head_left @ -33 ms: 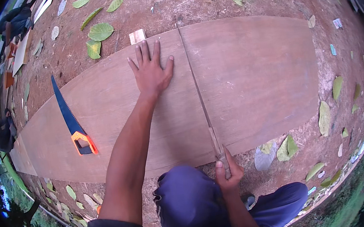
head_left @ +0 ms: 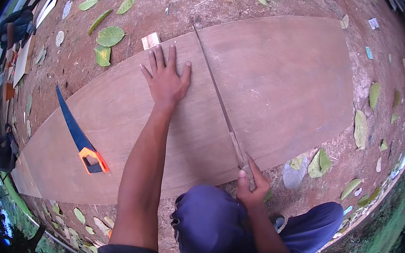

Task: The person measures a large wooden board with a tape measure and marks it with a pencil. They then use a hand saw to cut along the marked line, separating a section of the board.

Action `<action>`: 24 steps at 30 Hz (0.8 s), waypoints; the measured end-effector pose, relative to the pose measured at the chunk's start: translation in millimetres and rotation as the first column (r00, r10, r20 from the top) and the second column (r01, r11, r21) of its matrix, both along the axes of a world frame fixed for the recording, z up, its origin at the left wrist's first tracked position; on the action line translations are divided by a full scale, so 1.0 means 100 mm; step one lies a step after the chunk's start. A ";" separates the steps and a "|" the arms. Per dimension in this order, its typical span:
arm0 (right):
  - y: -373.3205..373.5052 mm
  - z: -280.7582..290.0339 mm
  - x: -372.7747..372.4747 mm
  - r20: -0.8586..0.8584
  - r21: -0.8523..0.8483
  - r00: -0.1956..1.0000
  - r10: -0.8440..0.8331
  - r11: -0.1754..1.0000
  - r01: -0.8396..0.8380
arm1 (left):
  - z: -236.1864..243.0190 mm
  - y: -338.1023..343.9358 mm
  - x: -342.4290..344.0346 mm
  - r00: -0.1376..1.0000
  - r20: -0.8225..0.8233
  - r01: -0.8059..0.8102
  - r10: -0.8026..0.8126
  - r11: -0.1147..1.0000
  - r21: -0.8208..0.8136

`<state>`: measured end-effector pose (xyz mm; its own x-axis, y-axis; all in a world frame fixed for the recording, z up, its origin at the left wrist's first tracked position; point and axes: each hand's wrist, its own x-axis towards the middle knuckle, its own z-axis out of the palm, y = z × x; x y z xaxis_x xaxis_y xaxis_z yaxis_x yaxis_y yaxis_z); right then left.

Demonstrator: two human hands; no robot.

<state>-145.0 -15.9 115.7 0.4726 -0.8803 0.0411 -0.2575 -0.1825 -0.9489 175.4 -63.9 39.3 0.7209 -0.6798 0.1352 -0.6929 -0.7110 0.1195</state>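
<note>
A long brown plywood sheet [head_left: 287,82] lies across the ground in front of me. My left hand [head_left: 166,83] presses flat on it with fingers spread, near its far edge. In my right hand [head_left: 253,188], at the near edge, is the handle of a handsaw [head_left: 220,99]. Its thin blade appears almost edge-on and runs across the sheet, the tip reaching past the far edge. My grip covers part of the handle. A second handsaw [head_left: 77,125], with a dark blue blade and an orange and black handle, rests on the sheet left of my forearm.
A small wood block [head_left: 151,41] sits at the sheet's far edge. Leaves [head_left: 111,36] are scattered over the reddish dirt. My bent knee [head_left: 208,221] is close to the near edge. Another person [head_left: 3,149] is at the far left, and a second person [head_left: 16,27] is at the upper left.
My right hand and the handsaw have slid a short way forward, away from me. The left hand stays in place on the sheet.
</note>
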 end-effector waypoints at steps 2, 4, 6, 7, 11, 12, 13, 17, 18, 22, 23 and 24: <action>-0.28 -0.02 0.49 -0.008 0.055 1.000 -0.026 0.998 0.026 | 0.02 -0.01 -0.04 1.000 -0.015 0.009 -0.009 1.000 -0.007; -0.74 -0.07 1.09 0.010 0.087 0.998 -0.065 0.994 0.064 | 0.04 -0.08 -0.07 1.000 -0.008 0.023 -0.024 0.999 -0.027; -0.94 -0.14 1.32 0.079 0.109 0.992 -0.101 0.990 0.092 | 0.00 -0.08 -0.08 1.000 0.000 0.027 -0.027 0.999 -0.043; -0.95 -0.19 1.36 0.120 0.109 0.988 -0.101 0.990 0.088 | 0.00 -0.07 -0.06 1.000 0.009 0.019 -0.019 0.998 -0.057; -0.87 -0.21 1.44 0.063 0.018 0.995 -0.074 0.997 0.073 | 0.03 -0.07 0.00 0.999 -0.036 0.005 -0.006 1.000 -0.031; -0.87 -0.21 1.45 0.092 0.011 0.993 -0.068 0.998 0.067 | 0.07 -0.05 0.01 0.998 -0.056 0.002 -0.002 1.000 -0.004; -0.88 -0.23 1.46 0.119 0.006 0.991 -0.064 0.998 0.064 | 0.06 -0.03 0.03 0.998 -0.058 -0.004 0.002 0.999 -0.043; -0.97 -0.21 1.41 0.046 -0.096 0.999 -0.020 0.995 0.024 | -0.05 0.00 -0.22 0.994 -0.106 -0.027 0.014 0.992 -0.122; -0.97 -0.22 1.38 0.061 -0.076 0.997 -0.043 0.996 0.048 | -0.06 0.00 -0.28 0.993 -0.112 -0.040 0.026 0.991 -0.129; -0.51 0.03 0.81 0.045 0.189 0.996 -0.073 0.980 0.064 | -0.11 0.12 -0.44 1.000 -0.026 -0.019 0.018 0.999 -0.039; -0.30 0.03 0.49 0.043 0.174 0.997 -0.057 0.984 0.048 | -0.08 0.13 -0.47 0.998 -0.050 -0.025 0.024 0.999 -0.033; -0.06 -0.05 0.17 0.030 0.082 0.998 -0.047 0.996 0.044 | -0.03 0.11 -0.44 0.998 -0.054 -0.030 0.028 0.999 -0.031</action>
<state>-127.7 -22.3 111.1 0.4313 -0.9021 -0.0169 -0.2330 -0.0933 -0.9680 131.7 -52.5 36.1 0.7472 -0.6542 0.1167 -0.6638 -0.7262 0.1788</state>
